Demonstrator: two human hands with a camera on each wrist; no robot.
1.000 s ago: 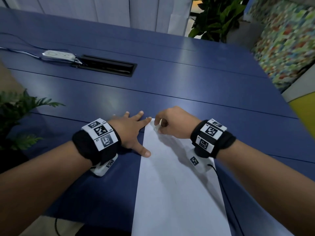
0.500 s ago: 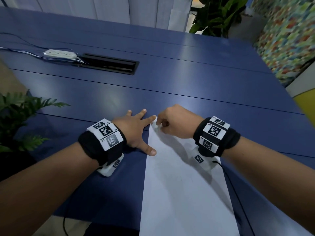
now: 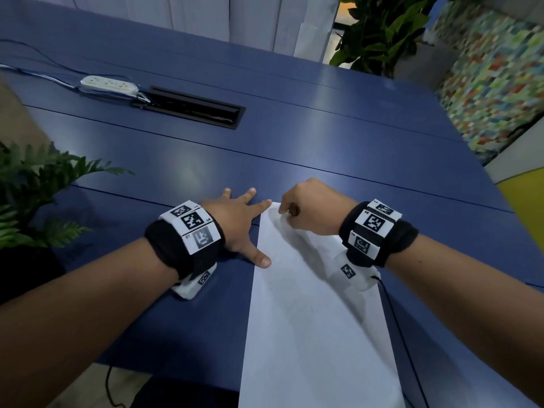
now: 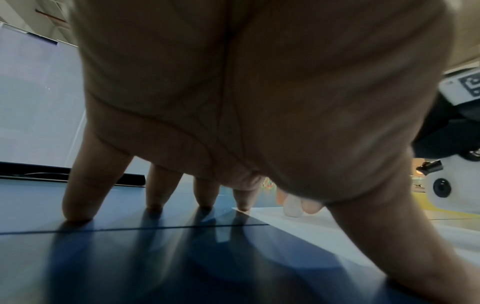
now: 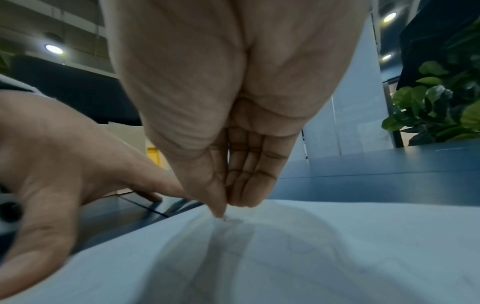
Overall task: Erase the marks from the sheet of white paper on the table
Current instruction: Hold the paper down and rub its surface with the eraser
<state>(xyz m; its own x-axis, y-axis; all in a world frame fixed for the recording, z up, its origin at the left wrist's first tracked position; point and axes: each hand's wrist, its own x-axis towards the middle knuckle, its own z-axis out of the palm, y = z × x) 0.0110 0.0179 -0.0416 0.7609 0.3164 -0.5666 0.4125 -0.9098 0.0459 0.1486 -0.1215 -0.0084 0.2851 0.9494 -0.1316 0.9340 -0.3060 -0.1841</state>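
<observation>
The white paper [image 3: 309,319] lies lengthwise on the blue table [image 3: 323,148], with faint pencil marks [image 5: 298,246] on it. My left hand [image 3: 238,222] is spread flat at the paper's far left corner. Its index fingertip and thumb press the left edge and its other fingers [image 4: 78,197] stand on the table. My right hand [image 3: 306,210] is curled above the same corner. It pinches a small white eraser [image 4: 292,205], whose tip touches the paper. In the right wrist view the thumb and fingers [image 5: 249,185] hide the eraser.
A white power strip [image 3: 109,83] with cables and a black cable slot [image 3: 191,108] lie at the far left of the table. Potted plants stand at the left edge [image 3: 35,189] and beyond the far edge [image 3: 379,33]. The table's near edge is close to my arms.
Both hands stay at the paper's far left corner. Only the head view has shifted a little.
</observation>
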